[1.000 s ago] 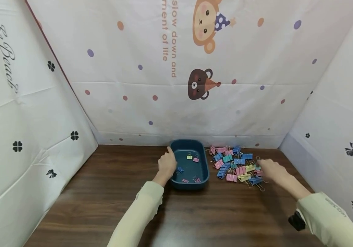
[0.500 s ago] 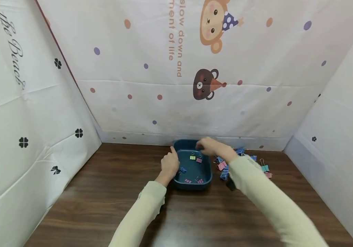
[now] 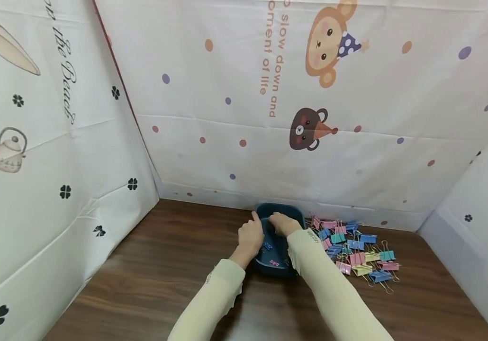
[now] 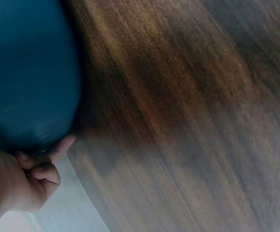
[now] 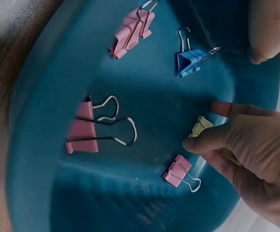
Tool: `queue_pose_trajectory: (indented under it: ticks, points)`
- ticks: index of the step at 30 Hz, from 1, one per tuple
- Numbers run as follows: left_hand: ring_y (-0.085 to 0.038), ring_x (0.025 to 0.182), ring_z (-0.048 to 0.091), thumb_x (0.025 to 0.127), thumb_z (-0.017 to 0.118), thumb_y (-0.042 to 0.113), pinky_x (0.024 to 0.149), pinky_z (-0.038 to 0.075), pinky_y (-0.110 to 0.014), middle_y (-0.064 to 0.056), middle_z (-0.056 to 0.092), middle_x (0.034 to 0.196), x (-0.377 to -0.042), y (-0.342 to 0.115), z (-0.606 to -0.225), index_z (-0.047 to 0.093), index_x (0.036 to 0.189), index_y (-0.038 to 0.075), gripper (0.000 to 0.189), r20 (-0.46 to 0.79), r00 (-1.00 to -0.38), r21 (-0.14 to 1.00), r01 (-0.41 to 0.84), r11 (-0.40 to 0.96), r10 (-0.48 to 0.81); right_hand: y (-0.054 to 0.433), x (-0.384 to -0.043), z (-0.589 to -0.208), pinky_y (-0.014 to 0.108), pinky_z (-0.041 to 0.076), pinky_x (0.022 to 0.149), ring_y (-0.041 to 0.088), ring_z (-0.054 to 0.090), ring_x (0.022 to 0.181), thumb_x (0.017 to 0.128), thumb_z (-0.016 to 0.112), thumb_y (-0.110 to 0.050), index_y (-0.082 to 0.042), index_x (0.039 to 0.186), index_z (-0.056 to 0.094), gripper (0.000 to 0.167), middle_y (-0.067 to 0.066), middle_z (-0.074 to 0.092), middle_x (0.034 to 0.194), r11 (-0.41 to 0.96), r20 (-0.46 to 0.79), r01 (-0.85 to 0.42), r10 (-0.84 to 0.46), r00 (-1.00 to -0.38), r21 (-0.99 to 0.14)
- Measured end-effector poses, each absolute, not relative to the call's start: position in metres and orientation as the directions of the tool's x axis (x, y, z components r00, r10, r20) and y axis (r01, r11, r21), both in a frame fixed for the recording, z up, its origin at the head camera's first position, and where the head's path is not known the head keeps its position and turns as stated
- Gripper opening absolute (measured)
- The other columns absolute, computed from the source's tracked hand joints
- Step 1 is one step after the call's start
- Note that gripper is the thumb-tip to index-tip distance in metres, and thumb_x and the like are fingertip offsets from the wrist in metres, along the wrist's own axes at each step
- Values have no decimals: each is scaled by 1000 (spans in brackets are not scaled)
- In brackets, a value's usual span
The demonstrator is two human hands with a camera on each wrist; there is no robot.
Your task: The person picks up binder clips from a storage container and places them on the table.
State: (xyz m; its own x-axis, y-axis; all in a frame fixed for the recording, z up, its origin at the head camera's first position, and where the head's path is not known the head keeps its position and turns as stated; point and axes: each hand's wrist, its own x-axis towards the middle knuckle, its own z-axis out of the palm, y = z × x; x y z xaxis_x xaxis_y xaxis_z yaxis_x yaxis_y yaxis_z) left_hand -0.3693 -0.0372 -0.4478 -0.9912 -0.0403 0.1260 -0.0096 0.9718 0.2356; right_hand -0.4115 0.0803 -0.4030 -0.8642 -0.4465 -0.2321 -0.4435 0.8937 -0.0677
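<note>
My left hand grips the left rim of a deep blue plastic tray near the back wall. In the left wrist view some of its fingers curl against the tray's outside. My right hand reaches down inside the tray. Its thumb and finger pinch a yellow binder clip, partly hidden by the thumb in the right wrist view. A small pink binder clip lies just beside these fingers. A blue binder clip and two other pink ones, including a pink binder clip with raised handles, lie on the tray floor.
A loose pile of binder clips in pink, blue, yellow and teal spreads right of the tray. Patterned white sheets form a back wall and side walls around the brown wooden table.
My right hand has moved left from the clip pile, over the tray's rim and down into the tray. My left hand stays at the tray's rim. The head view has shifted.
</note>
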Motion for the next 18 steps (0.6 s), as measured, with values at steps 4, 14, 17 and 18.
queue_pose_trajectory:
  ticks: [4,14,17,18]
  points:
    - [-21,64,68,98,70,34,59,58,-34,-14,75,99,-369,-36,-447,35,156,-2,77,128,-991,232,-4,973,-35,80,-417,-406,41,53,86,22,58,92,99,63,-1,-8,103,70,10,12,67,109,898,-236,-435,-437,-868,-64]
    - [-21,66,69,95,72,36,58,58,-33,-14,75,101,-371,-36,-447,34,156,-1,81,134,-991,218,-1,976,-31,83,-427,-409,30,44,66,16,54,70,100,62,-4,-5,94,69,9,7,64,85,888,-237,-454,-456,-858,-68]
    - [-21,68,70,95,72,37,58,58,-33,-14,75,104,-371,-35,-447,34,156,-2,82,127,-992,212,3,977,-25,84,-427,-410,32,48,69,17,56,72,101,62,-6,-5,95,69,9,9,66,87,885,-229,-463,-462,-857,-52]
    - [-21,68,70,96,72,37,59,58,-33,-14,75,105,-372,-35,-447,33,157,-2,82,123,-992,210,3,978,-23,83,-427,-409,33,50,69,17,57,72,101,63,-7,-6,94,68,9,9,66,87,882,-221,-469,-466,-857,-43]
